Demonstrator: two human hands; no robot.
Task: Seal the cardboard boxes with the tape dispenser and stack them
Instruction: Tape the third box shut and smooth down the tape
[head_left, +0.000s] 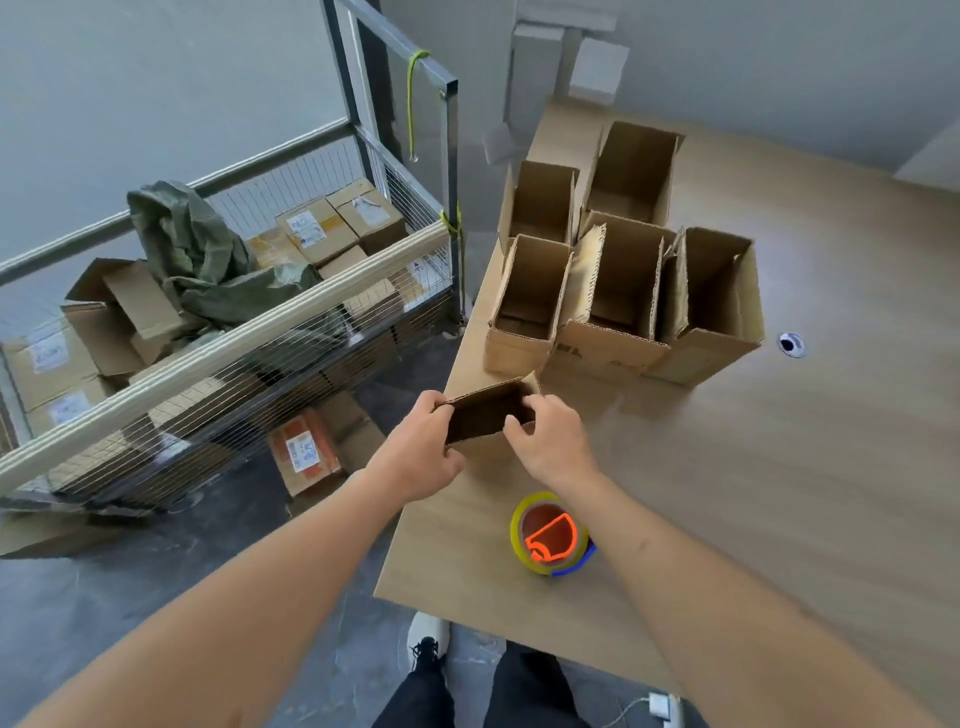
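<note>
I hold a small open cardboard box above the near left part of the wooden table. My left hand grips its left end, and my right hand pinches its right side and near flap. The tape dispenser, a yellowish tape roll with an orange core and a blue part, stands on the table just below my right wrist. Several open, unsealed cardboard boxes stand upright in a cluster farther back on the table.
A wire cage cart left of the table holds labelled cartons and green cloth. More cartons lie on the dark floor beside it. A round cable hole sits in the tabletop at right. My feet are at the table's near edge.
</note>
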